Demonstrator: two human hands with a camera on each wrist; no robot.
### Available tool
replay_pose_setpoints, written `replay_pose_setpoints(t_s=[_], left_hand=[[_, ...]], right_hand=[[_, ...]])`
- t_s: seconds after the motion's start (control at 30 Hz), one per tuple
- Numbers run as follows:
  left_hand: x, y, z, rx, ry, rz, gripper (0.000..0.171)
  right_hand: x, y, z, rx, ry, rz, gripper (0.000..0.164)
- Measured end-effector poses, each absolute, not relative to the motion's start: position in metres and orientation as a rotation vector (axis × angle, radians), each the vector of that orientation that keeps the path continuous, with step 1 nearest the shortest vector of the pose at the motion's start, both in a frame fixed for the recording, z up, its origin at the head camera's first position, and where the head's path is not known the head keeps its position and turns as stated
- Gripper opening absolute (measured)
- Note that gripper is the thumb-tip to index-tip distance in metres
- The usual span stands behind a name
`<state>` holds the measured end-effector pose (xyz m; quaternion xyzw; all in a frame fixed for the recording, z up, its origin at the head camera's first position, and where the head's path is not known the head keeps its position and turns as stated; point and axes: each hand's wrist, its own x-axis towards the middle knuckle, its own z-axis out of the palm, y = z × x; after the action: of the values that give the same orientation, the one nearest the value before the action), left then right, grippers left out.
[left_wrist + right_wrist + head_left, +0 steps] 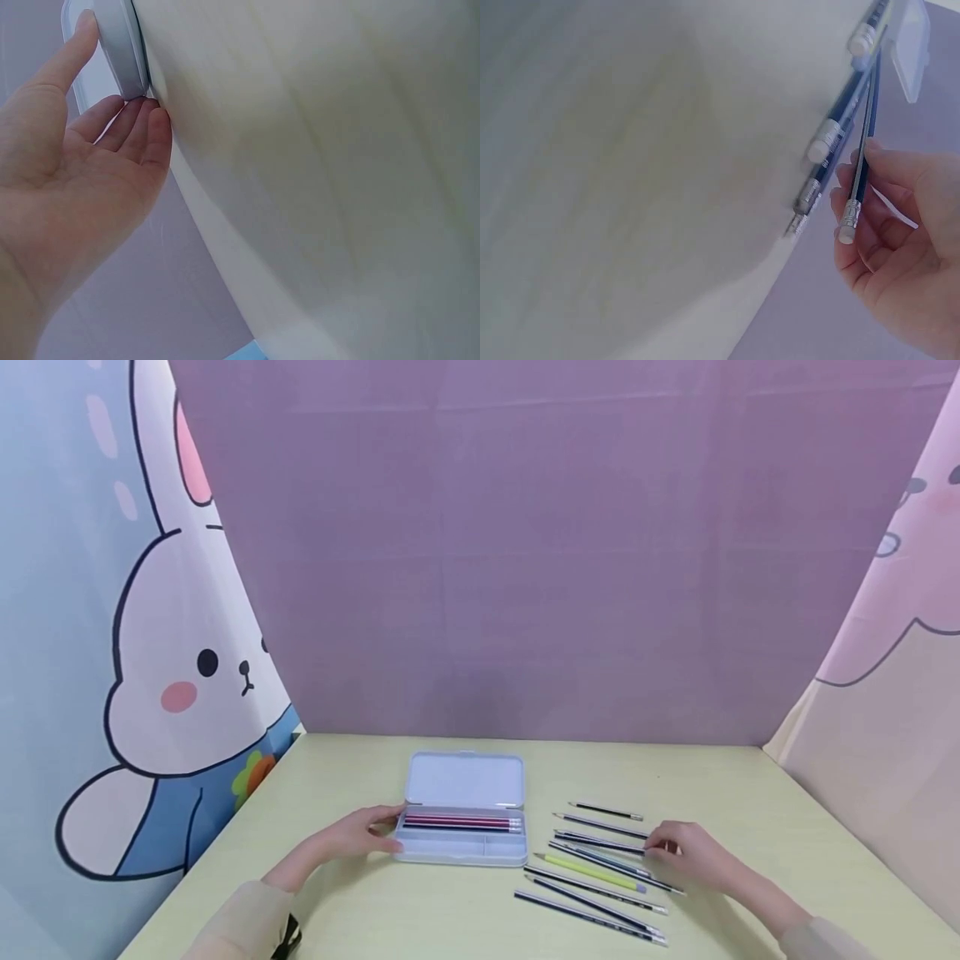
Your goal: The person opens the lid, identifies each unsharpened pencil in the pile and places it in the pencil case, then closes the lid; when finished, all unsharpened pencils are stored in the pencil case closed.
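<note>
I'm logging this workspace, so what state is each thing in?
Pencil case, open
Lid, swung back
Cased pencils, lying side by side in the rear compartment
Left hand, holding the pencil case's left side
Right hand, pinching the dark pencil
Dark pencil, gripped toward its eraser end
Yellow-green pencil, lying on the table
Other loose pencils, spread on the table

I count 2 hands, 1 left hand [352, 837] and 1 right hand [693, 853], and 1 case [461, 862] at the lower middle of the frame. Low and right of centre I see 1 yellow-green pencil [588, 871] and at least 7 dark pencils [591, 918]; some overlap, so I can't be exact. The case's pencils [457, 820] number at least 2, packed too close to count. I see 1 cartoon rabbit [157, 652] at the left.
</note>
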<state>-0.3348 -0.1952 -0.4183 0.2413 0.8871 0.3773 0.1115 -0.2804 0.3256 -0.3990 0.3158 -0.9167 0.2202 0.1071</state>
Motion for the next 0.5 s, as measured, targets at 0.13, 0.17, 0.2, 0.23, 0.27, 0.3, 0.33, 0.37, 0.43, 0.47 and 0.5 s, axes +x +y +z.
replay_pose_setpoints(t_s=[0.13,0.17,0.2,0.23,0.27,0.3,0.33,0.37,0.43,0.47,0.5], left_hand=[[-0.334,-0.195,-0.42,0.672,2.603,1.117,0.075],[-0.335,-0.195,-0.42,0.666,2.603,1.119,0.075],[-0.335,-0.195,-0.42,0.666,2.609,1.114,0.076],[-0.335,-0.195,-0.42,0.661,2.606,1.119,0.076],[-0.335,-0.195,-0.42,0.663,2.607,1.12,0.076],[-0.335,-0.195,-0.42,0.67,2.606,1.12,0.076],[-0.335,-0.195,-0.42,0.677,2.609,1.116,0.076],[-0.336,-0.195,-0.42,0.683,2.611,1.112,0.076],[-0.336,-0.195,-0.42,0.693,2.609,1.109,0.075],[-0.336,-0.195,-0.42,0.7,2.611,1.107,0.075],[-0.336,-0.195,-0.42,0.704,2.612,1.103,0.075]], right_hand=[[-0.281,0.327,-0.393,0.962,-2.621,0.652,0.004],[-0.281,0.327,-0.392,0.957,-2.61,0.656,0.004],[-0.281,0.327,-0.39,0.949,-2.609,0.663,0.004],[-0.281,0.327,-0.389,0.938,-2.606,0.667,0.004],[-0.281,0.327,-0.387,0.927,-2.603,0.669,0.004],[-0.282,0.327,-0.386,0.919,-2.599,0.671,0.005],[-0.282,0.327,-0.385,0.913,-2.593,0.674,0.005],[-0.282,0.326,-0.384,0.909,-2.583,0.675,0.005],[-0.283,0.325,-0.382,0.903,-2.566,0.685,0.006],[-0.283,0.324,-0.381,0.902,-2.556,0.688,0.007],[-0.284,0.323,-0.38,0.898,-2.55,0.691,0.007]])
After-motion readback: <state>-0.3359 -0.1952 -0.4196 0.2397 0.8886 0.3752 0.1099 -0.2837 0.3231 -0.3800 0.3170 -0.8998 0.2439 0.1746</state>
